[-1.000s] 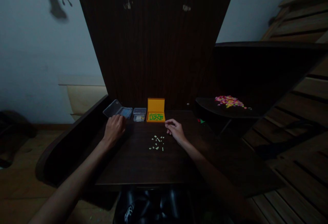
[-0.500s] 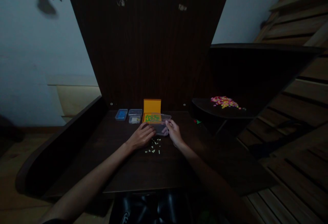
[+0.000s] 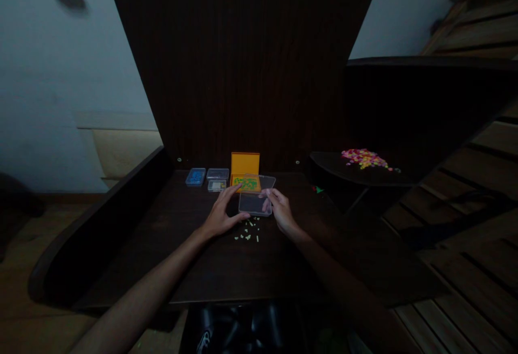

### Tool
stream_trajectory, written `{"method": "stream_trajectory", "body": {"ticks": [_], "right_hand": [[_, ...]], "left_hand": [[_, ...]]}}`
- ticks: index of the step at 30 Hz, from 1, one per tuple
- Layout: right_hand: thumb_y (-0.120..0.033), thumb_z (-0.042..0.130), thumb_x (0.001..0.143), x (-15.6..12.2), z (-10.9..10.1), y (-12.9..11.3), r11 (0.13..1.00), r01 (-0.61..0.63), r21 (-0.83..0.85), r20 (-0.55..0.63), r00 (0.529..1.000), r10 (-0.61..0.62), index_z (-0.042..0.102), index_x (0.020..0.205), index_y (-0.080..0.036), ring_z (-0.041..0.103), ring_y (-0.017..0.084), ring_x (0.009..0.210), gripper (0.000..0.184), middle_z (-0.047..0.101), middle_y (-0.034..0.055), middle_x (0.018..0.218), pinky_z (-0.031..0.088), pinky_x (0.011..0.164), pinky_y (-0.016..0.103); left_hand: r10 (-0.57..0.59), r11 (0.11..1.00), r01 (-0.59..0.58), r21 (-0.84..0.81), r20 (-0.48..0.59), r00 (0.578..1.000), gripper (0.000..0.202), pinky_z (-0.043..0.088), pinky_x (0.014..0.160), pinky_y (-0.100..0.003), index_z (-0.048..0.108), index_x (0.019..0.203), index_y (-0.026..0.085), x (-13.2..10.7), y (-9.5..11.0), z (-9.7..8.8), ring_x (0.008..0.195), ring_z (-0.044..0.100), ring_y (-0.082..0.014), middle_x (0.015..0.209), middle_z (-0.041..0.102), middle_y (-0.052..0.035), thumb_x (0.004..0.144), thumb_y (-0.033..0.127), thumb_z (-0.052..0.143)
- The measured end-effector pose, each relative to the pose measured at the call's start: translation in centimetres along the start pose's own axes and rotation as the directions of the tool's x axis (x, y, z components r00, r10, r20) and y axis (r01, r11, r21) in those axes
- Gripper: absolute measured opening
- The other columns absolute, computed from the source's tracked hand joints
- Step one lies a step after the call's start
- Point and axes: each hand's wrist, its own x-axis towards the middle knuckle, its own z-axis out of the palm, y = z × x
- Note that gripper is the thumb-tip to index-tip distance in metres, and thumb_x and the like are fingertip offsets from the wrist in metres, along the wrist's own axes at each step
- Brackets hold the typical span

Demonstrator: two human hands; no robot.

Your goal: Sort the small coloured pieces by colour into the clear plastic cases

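Note:
A clear plastic box (image 3: 253, 204) stands with its lid raised in the middle of the dark desk. My right hand (image 3: 282, 212) pinches the box at its right side, by the lid. Spread fingers and thumb of my left hand (image 3: 220, 216) are at the box's left side; whether they touch it I cannot tell. Small pale pieces (image 3: 247, 235) lie scattered on the desk just in front of the box. Behind the box is an open yellow case (image 3: 245, 163) holding green pieces (image 3: 249, 183), seen partly through the clear lid.
Lidded clear boxes stand at the back left, one with blue contents (image 3: 196, 176), beside a smaller box (image 3: 217, 185). A pile of pink and yellow pieces (image 3: 364, 158) lies on the corner shelf (image 3: 335, 167). A raised side panel (image 3: 105, 219) bounds the desk's left.
My left hand's fingers have spread apart and moved off the front of the clear box to its left side. My right hand keeps its hold. The view has shifted slightly.

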Motion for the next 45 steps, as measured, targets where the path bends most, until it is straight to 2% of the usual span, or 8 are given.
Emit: {"method": "stream_trajectory", "body": {"ticks": [6, 12, 17, 21, 25, 29, 37, 45], "right_hand": [[-0.056, 0.062, 0.071, 0.0, -0.1, 0.0, 0.997, -0.067, 0.041, 0.038, 0.997, 0.066, 0.062, 0.081, -0.017, 0.048, 0.007, 0.043, 0.041, 0.067, 0.0034, 0.075, 0.038, 0.04, 0.021], [-0.053, 0.063, 0.071, 0.1, -0.3, 0.2, 0.993, -0.121, 0.002, 0.075, 0.99, 0.121, 0.065, 0.086, -0.017, 0.052, 0.008, 0.05, 0.039, 0.068, 0.0044, 0.082, 0.043, 0.044, 0.021], [-0.055, 0.055, 0.077, 0.9, -0.7, 0.8, 0.993, -0.031, -0.112, 0.077, 0.996, 0.04, 0.064, 0.093, -0.017, 0.053, 0.01, 0.052, 0.043, 0.063, 0.0031, 0.078, 0.039, 0.04, 0.02], [-0.043, 0.044, 0.088, 1.0, -2.0, 0.1, 0.923, 0.095, -0.374, 0.167, 0.985, -0.034, 0.065, 0.088, -0.016, 0.05, 0.01, 0.053, 0.034, 0.06, 0.002, 0.075, 0.04, 0.047, 0.022], [-0.024, 0.056, 0.085, 0.8, -3.4, -1.0, 0.709, 0.397, -0.583, 0.51, 0.858, -0.061, 0.068, 0.087, -0.017, 0.056, 0.013, 0.073, 0.014, 0.063, 0.0037, 0.083, 0.044, 0.067, 0.025], [-0.012, 0.054, 0.084, 0.7, -4.1, -1.1, 0.59, 0.509, -0.627, 0.66, 0.75, 0.054, 0.069, 0.098, -0.018, 0.058, 0.016, 0.083, 0.021, 0.063, 0.0056, 0.091, 0.045, 0.076, 0.028], [-0.018, 0.061, 0.084, -0.1, -3.0, -1.0, 0.526, 0.566, -0.635, 0.695, 0.716, 0.069, 0.066, 0.108, -0.019, 0.057, 0.019, 0.096, 0.025, 0.06, 0.0071, 0.099, 0.046, 0.086, 0.032], [-0.015, 0.054, 0.088, -0.7, -2.1, 0.0, 0.495, 0.644, -0.584, 0.717, 0.695, -0.059, 0.067, 0.092, -0.018, 0.057, 0.018, 0.091, 0.014, 0.061, 0.0064, 0.094, 0.045, 0.083, 0.03]], "left_hand": [[-0.1, 0.897, 0.14, -0.419, 0.116, 0.988, 0.086, 0.049, 0.096, -0.045, 0.021, 0.148, 0.022, -0.2, 0.6, 0.8, 0.114, 0.058, -0.0271, 0.132, 0.053, -0.0165, 0.077, 0.035, 0.069], [-0.204, 0.728, 0.251, -0.638, 0.148, 0.968, 0.091, 0.056, 0.081, -0.035, 0.018, 0.148, 0.026, -0.3, 0.2, 1.3, 0.097, 0.064, -0.0199, 0.124, 0.056, -0.0142, 0.075, 0.027, 0.071], [-0.291, 0.678, 0.298, -0.672, 0.127, 0.948, 0.096, 0.055, 0.084, -0.034, 0.016, 0.148, 0.027, 0.0, -0.7, 1.1, 0.098, 0.063, -0.0184, 0.128, 0.053, -0.0122, 0.071, 0.023, 0.072], [-0.382, 0.643, 0.321, -0.695, 0.072, 0.921, 0.096, 0.054, 0.086, -0.034, 0.013, 0.147, 0.034, 0.4, -0.9, 0.8, 0.096, 0.065, -0.0165, 0.129, 0.048, -0.0091, 0.071, 0.02, 0.071], [-0.424, 0.578, 0.304, -0.757, 0.039, 0.905, 0.091, 0.053, 0.087, -0.035, 0.02, 0.138, 0.036, 0.5, -0.9, 0.8, 0.091, 0.066, -0.0148, 0.121, 0.05, -0.0049, 0.067, 0.017, 0.074], [-0.437, 0.568, 0.295, -0.768, 0.022, 0.899, 0.066, 0.053, 0.085, -0.033, 0.036, 0.115, 0.03, 0.5, -0.9, 1.0, 0.087, 0.066, -0.0126, 0.118, 0.05, -0.0017, 0.064, 0.015, 0.075], [-0.405, 0.598, 0.324, -0.733, 0.073, 0.911, 0.069, 0.054, 0.082, -0.033, 0.041, 0.124, 0.028, 0.5, -0.4, 1.1, 0.09, 0.065, -0.0153, 0.129, 0.045, -0.0071, 0.065, 0.014, 0.073], [-0.436, 0.653, 0.346, -0.674, 0.038, 0.899, 0.074, 0.053, 0.088, -0.036, 0.042, 0.13, 0.028, 0.5, -0.6, 0.7, 0.09, 0.065, -0.0155, 0.127, 0.049, -0.0081, 0.065, 0.017, 0.076]]}}
